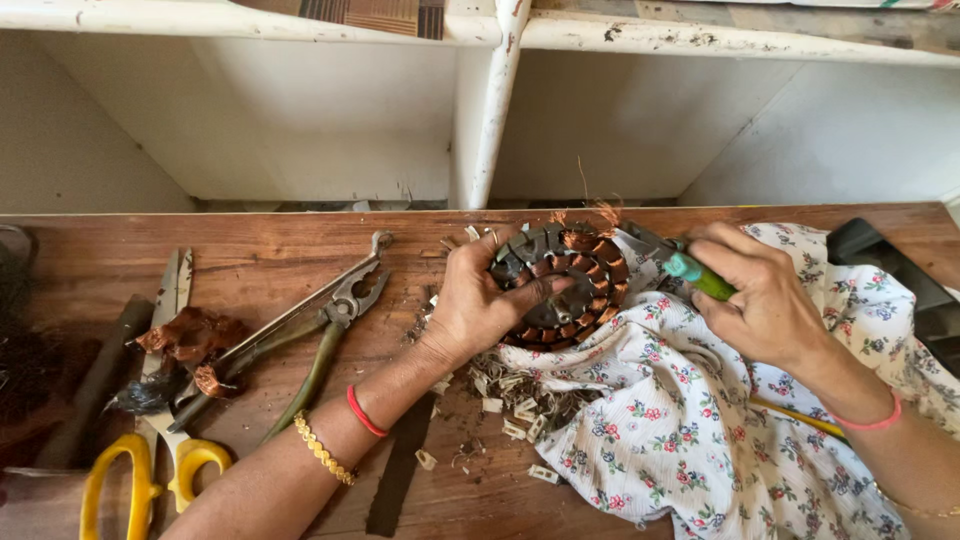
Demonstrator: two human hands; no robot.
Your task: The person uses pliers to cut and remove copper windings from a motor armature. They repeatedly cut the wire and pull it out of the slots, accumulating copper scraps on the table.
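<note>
The stator (562, 288), a round metal core wound with copper coils, sits tilted on the edge of the flowered cloth (680, 420) near the middle of the surface (250, 255). It looks heavy and stiff, the frayed wire sharp, so I grip its rim. My left hand (480, 300) wraps its fingers around its near side; my right hand (765, 300) is closed on a green-handled tool (690, 268) whose tip meets the windings. White insulation scraps (510, 405) lie just below. Well to the left rest pliers (320, 330) and yellow-handled scissors (160, 440).
</note>
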